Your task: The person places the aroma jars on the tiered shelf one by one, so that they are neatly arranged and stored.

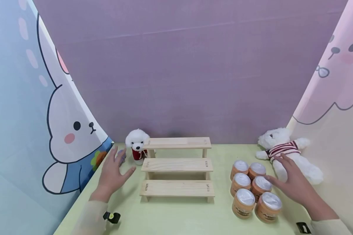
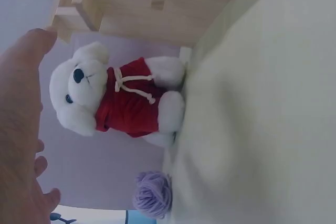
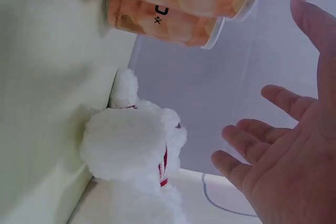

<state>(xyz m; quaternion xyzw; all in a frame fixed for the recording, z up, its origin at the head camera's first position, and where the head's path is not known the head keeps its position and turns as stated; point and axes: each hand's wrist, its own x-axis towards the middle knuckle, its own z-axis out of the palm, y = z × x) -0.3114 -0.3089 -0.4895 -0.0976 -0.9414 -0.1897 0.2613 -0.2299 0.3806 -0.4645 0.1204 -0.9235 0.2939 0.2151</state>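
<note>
Our left hand [image 1: 113, 176] hovers with fingers spread, holding nothing, by the small plush dog [image 1: 137, 146] at the counter's [image 1: 176, 215] back-left. Our right hand [image 1: 294, 182], likewise spread and holding nothing, hangs beside six cans [image 1: 254, 189] grouped toward the right edge.

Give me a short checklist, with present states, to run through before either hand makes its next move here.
1. Left hand holds nothing: ok, fingers spread.
2. Right hand holds nothing: ok, open beside the cans.
3. All six cans upright, lids on: ok.
4. Wooden step shelf bare on all three steps: ok.
5. Small dog in red upright beside the shelf: ok.
6. Striped bear clear of the cans: ok, lying behind them.
</note>
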